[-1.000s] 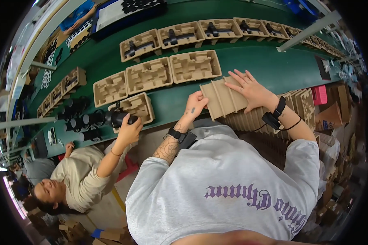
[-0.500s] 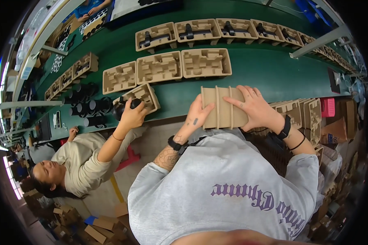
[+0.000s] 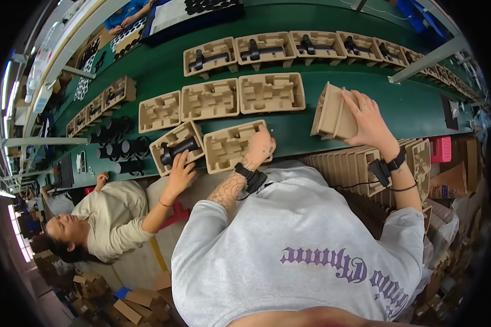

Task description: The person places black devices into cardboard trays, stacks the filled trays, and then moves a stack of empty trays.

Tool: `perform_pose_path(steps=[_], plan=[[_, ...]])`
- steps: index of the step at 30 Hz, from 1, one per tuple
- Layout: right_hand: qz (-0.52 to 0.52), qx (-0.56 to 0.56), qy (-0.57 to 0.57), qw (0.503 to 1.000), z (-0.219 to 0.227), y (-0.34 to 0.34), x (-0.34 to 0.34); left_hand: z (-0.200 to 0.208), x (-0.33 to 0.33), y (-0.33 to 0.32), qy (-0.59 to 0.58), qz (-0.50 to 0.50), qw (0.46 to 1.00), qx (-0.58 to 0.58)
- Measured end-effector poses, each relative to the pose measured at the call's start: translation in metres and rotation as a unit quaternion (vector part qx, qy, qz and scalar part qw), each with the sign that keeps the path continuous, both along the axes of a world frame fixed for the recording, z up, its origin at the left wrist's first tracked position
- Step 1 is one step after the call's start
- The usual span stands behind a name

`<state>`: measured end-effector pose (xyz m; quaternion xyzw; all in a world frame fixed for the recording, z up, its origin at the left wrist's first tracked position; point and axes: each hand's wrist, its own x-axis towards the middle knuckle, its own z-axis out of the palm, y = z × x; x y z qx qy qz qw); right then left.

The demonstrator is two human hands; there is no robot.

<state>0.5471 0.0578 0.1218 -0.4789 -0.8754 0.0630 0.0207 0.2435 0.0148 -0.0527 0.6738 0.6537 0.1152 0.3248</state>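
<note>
My left hand (image 3: pixel 261 146) grips the right end of an empty brown moulded-pulp tray (image 3: pixel 211 153), which lies face up at the near edge of the green table (image 3: pixel 289 126). Its fingertips are partly hidden behind the tray's rim. Farther right, my right hand (image 3: pixel 368 121) holds a small stack of nested pulp trays (image 3: pixel 328 111) tipped on its side on the table, thumb and fingers spread across it. Left of my tray, a co-worker's hand (image 3: pixel 181 173) reaches over another pulp tray (image 3: pixel 193 133) with a black cylindrical part (image 3: pixel 179 151) in it.
Three empty pulp trays (image 3: pixel 210 99) stand in a row beyond my left hand. Behind them runs a line of trays (image 3: pixel 264 47) with black parts. Black cylinders (image 3: pixel 126 147) cluster at left. Nested trays (image 3: pixel 343 166) are stacked below my right arm. A metal post (image 3: pixel 425 60) rises at right.
The tray stack has gone from between both hands to the right with my right hand. One tray is now set down at left under my left hand. The co-worker's black part now lies in its tray.
</note>
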Motion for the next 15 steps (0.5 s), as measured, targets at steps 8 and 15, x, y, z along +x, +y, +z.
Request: perform_pose_path(steps=[8,15], plan=[[-0.047,-0.048,0.048,0.997,-0.053,0.017,0.061,-0.021,0.006,0.016,0.091,-0.025,0.994,0.059],[-0.037,-0.048,0.038,0.997,-0.007,0.005,0.047,0.111,0.068,0.065,-0.211,-0.071,0.975,-0.009]])
